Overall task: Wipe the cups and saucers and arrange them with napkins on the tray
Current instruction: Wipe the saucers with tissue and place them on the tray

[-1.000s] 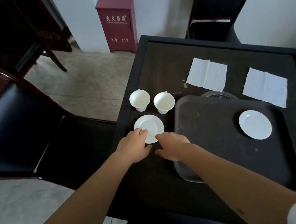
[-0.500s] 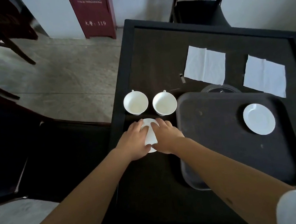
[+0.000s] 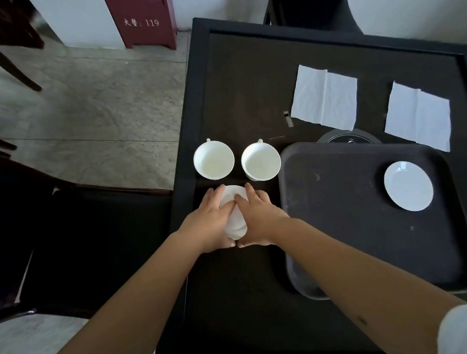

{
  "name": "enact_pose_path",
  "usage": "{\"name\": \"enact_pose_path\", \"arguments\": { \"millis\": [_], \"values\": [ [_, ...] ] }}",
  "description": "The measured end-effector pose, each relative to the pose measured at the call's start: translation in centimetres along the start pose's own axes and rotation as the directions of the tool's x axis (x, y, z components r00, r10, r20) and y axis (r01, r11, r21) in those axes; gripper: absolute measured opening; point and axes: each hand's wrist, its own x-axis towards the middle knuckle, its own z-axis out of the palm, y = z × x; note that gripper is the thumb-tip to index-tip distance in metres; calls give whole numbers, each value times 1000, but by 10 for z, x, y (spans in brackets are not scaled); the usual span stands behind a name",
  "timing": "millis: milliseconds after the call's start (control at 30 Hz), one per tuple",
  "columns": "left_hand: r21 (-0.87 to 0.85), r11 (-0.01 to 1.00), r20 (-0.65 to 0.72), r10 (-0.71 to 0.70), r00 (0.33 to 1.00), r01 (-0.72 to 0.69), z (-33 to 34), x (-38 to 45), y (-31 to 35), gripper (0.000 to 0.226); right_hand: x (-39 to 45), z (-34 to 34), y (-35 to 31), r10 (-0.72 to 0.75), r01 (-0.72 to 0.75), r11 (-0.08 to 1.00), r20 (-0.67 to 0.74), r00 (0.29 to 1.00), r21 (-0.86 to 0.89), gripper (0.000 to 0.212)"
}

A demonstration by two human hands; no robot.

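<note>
White saucer under my hands: I am seeing a small saucer [image 3: 234, 214] lying on the dark table [image 3: 246, 89], just in front of the two cups and left of the tray.
Left hand: my left hand [image 3: 208, 222] is cupping the saucer's left edge, fingers curled onto its top.
Right hand: my right hand [image 3: 258, 217] is gripping the saucer's right edge the same way, the two thumbs nearly meeting at the near rim.
Wiping cloth: I cannot tell whether any cloth or napkin is lying between my hands and the saucer.
Cups: a left cup [image 3: 213, 160] and a right cup [image 3: 260, 161] are standing upright side by side; both are looking empty, with their handles pointing away from me.
Tray: a dark tray [image 3: 348, 237] is sitting to the right, carrying a second saucer [image 3: 408, 185] near its far right corner.
Napkins: two white napkins, one nearer the middle [image 3: 324, 97] and one to the right [image 3: 418, 116], are lying flat on the table beyond the tray.
How it will handle: I am judging the saucer as stiff, light, glazed and slippery, likely to chip if dropped.
Where to hold: I am favouring opposite rims, thumbs on top and fingers beneath.
Napkin handling: these are looking thin and limp; I would be pinching a corner or a fold.
</note>
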Motion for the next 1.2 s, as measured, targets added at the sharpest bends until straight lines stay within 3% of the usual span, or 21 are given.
{"name": "enact_pose_path", "arguments": {
  "millis": [267,533,1200],
  "values": [
    [30,998,-71,-55,996,57,15,-12,6,113,-12,17,-6,17,-15,999,-71,997,40,104],
    [2,998,-74,-55,996,55,27,-48,24,107,-48,34,-3,-22,29,997,-94,995,74,99],
    [64,998,-187,4,982,8,38,-74,167,103,-165,30,94,-94,112,990,-184,978,88,99]
  ]
}}
